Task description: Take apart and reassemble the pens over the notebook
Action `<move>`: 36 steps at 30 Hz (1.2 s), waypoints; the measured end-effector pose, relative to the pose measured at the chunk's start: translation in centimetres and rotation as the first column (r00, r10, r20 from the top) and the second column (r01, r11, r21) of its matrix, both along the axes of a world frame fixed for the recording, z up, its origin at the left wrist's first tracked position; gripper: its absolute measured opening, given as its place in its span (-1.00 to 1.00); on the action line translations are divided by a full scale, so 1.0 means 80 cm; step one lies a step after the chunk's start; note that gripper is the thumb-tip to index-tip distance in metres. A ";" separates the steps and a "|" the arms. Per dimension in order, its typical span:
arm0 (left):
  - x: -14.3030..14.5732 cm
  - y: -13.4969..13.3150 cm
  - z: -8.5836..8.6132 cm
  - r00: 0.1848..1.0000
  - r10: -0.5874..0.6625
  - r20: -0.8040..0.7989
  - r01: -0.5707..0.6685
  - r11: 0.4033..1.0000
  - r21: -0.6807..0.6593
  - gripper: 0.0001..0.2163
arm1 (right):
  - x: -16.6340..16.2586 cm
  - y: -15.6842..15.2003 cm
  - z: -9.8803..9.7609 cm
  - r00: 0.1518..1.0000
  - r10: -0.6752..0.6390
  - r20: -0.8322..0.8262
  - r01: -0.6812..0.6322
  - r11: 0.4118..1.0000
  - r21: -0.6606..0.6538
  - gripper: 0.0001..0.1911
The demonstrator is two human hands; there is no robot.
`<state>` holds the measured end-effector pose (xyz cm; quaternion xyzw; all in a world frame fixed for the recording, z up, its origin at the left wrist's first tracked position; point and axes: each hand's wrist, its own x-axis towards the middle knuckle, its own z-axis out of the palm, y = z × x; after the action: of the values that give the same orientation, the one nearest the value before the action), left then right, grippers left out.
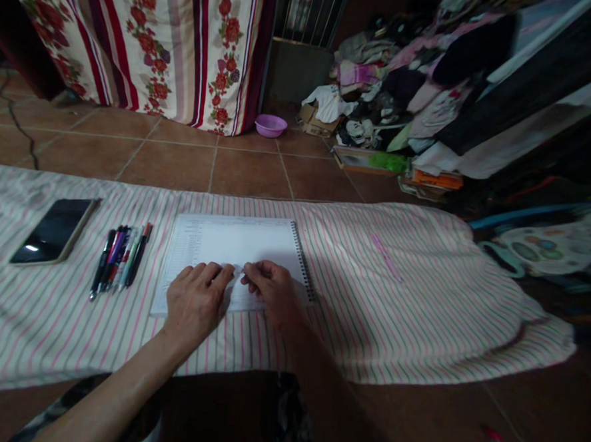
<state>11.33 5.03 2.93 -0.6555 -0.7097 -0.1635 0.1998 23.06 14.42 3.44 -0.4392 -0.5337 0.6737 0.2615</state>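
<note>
A spiral notebook (234,244) lies open on a striped cloth (395,300), its wire binding on the right. My left hand (195,298) rests flat on the lower part of the page, fingers stretched out. My right hand (271,287) sits just to its right on the page, fingers curled in a pinch at the paper near the left fingertips. What the pinch holds is too small to make out.
Several pens (120,258) lie side by side left of the notebook, and a dark phone (54,231) lies further left. A pink pen (386,256) is on the cloth at right. A purple bowl (270,125), a floral curtain (151,39) and a clothes heap (409,74) stand beyond.
</note>
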 end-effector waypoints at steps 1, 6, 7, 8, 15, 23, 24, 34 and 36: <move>0.000 0.000 0.000 1.000 0.002 0.000 -0.002 1.000 0.002 -0.77 | 0.000 0.002 -0.001 1.000 -0.026 -0.009 0.026 1.000 0.003 -0.80; -0.002 0.001 -0.001 1.000 0.015 0.007 -0.015 1.000 0.016 -0.78 | 0.002 0.008 -0.003 0.996 -0.027 -0.081 0.026 1.000 -0.015 -0.80; -0.002 0.002 -0.001 1.000 0.015 0.009 -0.016 1.000 0.017 -0.79 | 0.002 0.008 -0.004 0.996 -0.012 -0.094 0.010 1.000 -0.026 -0.80; -0.002 0.002 -0.001 1.000 0.016 0.009 -0.017 1.000 0.017 -0.79 | 0.003 0.008 -0.004 0.995 -0.003 -0.100 -0.001 0.999 -0.035 -0.79; -0.003 0.000 -0.003 0.999 0.009 0.031 -0.009 1.000 0.001 -0.78 | 0.004 0.005 -0.001 0.997 0.017 -0.079 -0.018 1.000 -0.010 -0.79; -0.003 0.005 -0.008 0.994 -0.012 0.108 0.014 1.000 -0.021 -0.81 | 0.006 0.008 -0.003 0.999 0.021 -0.032 -0.019 0.999 0.039 -0.80; -0.003 0.006 -0.009 0.994 -0.010 0.112 0.012 1.000 -0.021 -0.81 | 0.007 0.009 -0.003 0.999 0.025 -0.029 -0.024 0.998 0.049 -0.80; -0.004 0.012 -0.013 0.977 -0.085 0.195 0.091 0.996 -0.020 -0.77 | 0.007 0.008 0.006 1.000 -0.005 0.004 0.005 1.000 0.008 -0.79; -0.004 0.013 -0.013 0.972 -0.094 0.215 0.101 0.995 -0.022 -0.77 | 0.007 0.008 0.006 1.000 -0.015 0.001 0.015 1.000 0.006 -0.79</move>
<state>11.03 6.07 1.88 -0.6715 -0.6964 -0.2310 0.1033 23.58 15.05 3.91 -0.4426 -0.5325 0.6699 0.2678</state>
